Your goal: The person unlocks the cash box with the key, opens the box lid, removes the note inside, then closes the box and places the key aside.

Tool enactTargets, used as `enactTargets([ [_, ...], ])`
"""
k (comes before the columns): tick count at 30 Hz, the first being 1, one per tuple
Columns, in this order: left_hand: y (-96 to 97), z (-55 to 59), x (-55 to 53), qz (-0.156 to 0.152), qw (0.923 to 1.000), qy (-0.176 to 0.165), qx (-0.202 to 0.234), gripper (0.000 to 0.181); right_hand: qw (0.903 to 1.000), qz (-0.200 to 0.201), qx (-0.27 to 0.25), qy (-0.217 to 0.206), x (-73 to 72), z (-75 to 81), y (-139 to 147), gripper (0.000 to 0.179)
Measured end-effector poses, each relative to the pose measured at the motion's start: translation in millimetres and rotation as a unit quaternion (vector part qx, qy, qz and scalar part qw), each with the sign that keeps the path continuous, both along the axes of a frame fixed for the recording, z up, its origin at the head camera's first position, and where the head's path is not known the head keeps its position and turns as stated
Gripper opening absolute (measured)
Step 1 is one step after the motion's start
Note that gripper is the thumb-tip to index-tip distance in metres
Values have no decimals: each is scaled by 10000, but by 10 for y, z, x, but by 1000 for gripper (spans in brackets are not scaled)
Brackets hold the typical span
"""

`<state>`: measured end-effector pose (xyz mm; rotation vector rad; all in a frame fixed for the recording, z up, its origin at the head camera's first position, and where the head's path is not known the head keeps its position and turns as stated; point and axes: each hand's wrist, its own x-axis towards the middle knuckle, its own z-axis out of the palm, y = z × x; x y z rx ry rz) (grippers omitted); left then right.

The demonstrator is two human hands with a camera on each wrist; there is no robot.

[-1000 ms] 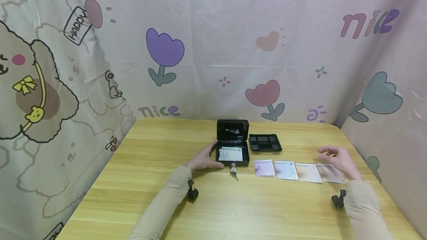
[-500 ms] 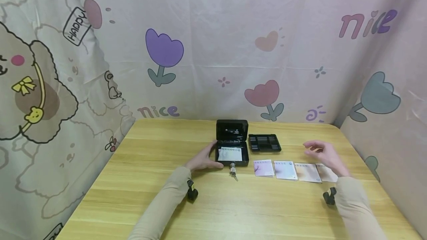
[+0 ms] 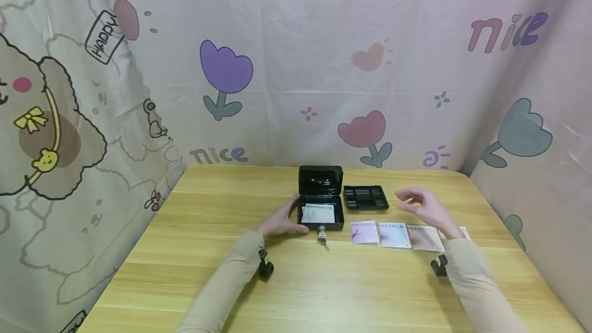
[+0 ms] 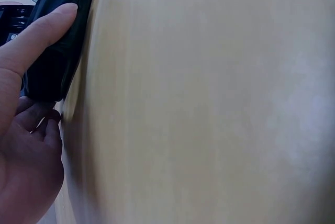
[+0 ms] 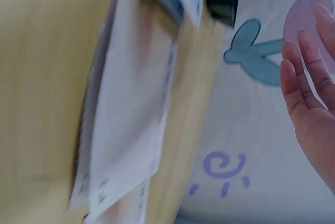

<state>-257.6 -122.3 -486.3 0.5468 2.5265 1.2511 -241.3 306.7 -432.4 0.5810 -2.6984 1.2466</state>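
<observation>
I see the left hand [image 3: 281, 220] gripping the left side of the open cash box [image 3: 334, 227] while the right hand [image 3: 426, 208], empty with fingers loosely parted, hovers near the row of printed notes [image 3: 394, 235] to the box's right, which a low-dragging right sleeve [image 3: 469, 269] could scatter.

Both arms [image 3: 226, 281] extend forward — left grip [image 3: 282, 219] spread, thumb [image 4: 47, 29] out; right grip [image 3: 426, 208] raised, fingers [image 5: 312, 59] loosely curved.

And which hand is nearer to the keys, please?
Left. The left hand grips the left side of the box, just left of the keys. The right hand is clearly farther away, to the right of the black tray.
</observation>
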Motion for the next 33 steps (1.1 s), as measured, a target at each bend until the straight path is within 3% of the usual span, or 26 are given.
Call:
enactTargets([
  [18,0,-12,-9,11,10000,35,-28,115,9976,669,0,-190,-60,113,-687,35],
  [33,0,-2,-14,-38,10000,58,43,116,9887,1469,-196,-246,-176,13,-1049,33],
])
